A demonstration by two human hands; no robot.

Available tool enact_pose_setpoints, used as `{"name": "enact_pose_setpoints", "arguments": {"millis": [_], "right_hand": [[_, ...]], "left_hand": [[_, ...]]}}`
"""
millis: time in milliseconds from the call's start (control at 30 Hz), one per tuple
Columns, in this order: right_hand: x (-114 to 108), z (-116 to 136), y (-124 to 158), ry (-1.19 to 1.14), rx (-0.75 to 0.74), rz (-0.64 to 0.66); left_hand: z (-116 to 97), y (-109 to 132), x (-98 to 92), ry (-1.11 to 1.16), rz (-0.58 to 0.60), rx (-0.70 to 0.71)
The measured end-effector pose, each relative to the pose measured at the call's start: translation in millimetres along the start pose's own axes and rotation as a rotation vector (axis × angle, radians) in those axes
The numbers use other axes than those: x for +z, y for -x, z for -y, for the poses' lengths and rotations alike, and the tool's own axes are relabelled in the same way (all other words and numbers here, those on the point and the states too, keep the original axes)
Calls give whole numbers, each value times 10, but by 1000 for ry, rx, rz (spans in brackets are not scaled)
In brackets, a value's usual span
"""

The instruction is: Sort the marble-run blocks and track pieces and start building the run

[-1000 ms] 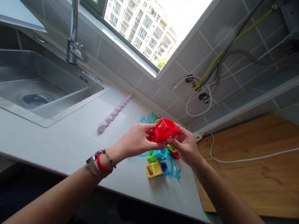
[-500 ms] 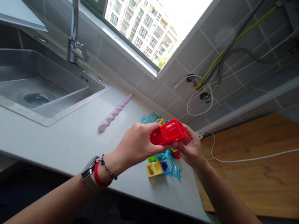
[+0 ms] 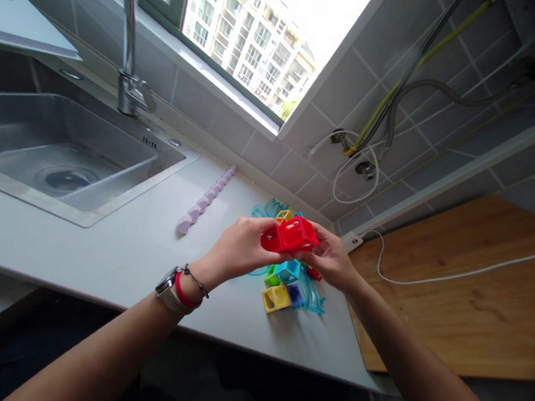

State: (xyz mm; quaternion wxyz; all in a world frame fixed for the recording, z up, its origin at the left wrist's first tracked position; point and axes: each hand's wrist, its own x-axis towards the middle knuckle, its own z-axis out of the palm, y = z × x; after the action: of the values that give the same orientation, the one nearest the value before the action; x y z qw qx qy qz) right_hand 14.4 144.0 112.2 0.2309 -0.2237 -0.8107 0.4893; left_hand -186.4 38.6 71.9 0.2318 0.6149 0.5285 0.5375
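Observation:
Both hands hold a red plastic block [image 3: 291, 236] in the air above the white counter [image 3: 128, 247]. My left hand [image 3: 240, 249] grips its left end with fingers curled over the top. My right hand [image 3: 330, 258] pinches its right end from below. Under the hands lies a pile of coloured plastic pieces: a yellow cube [image 3: 275, 298], a blue cube [image 3: 295, 295], a green piece [image 3: 271, 278], clear blue curved pieces [image 3: 314, 295] and a small red piece [image 3: 314, 274].
A strip of pale purple pieces [image 3: 203, 202] lies on the counter toward the steel sink [image 3: 58, 160] and tap [image 3: 130, 82]. A wooden worktop [image 3: 466, 296] with a white cable [image 3: 438, 277] lies to the right. Hoses and wires [image 3: 360, 157] hang on the tiled wall.
The red block has been turned in my hands and lowered slightly toward the pile. Both hands have kept hold of it.

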Motion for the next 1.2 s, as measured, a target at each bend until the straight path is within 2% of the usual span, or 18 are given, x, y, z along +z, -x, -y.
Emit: {"name": "enact_pose_setpoints", "arguments": {"millis": [100,167,233,300,333,400,533,667,767,933,1200], "right_hand": [[-122,4,-34,46,5,-7],[-280,2,3,110,-30,-134],[-464,-56,109,183,-51,-319],[-631,-201,275,259,10,-455],[-698,-305,372,312,76,-478],[-793,-553,571,480,192,-457],[-871,-1035,867,828,294,-376],[-897,-1324,942,860,431,-307],[-911,-1416,906,842,439,-282],[-926,-1426,858,773,446,-276],[-1022,-1443,855,557,570,-321]], "left_hand": [[74,-29,12,168,-12,-45],[101,-50,-4,329,-11,-78],[110,-73,-35,489,-3,-118],[106,-94,-65,622,-4,-178],[99,-103,-74,670,-6,-209],[82,-115,-72,729,-1,-257],[63,-110,9,777,37,-261],[85,-92,102,778,107,-225],[107,-91,134,769,125,-207],[158,-118,158,766,122,-251],[190,-128,204,765,129,-262]]}}
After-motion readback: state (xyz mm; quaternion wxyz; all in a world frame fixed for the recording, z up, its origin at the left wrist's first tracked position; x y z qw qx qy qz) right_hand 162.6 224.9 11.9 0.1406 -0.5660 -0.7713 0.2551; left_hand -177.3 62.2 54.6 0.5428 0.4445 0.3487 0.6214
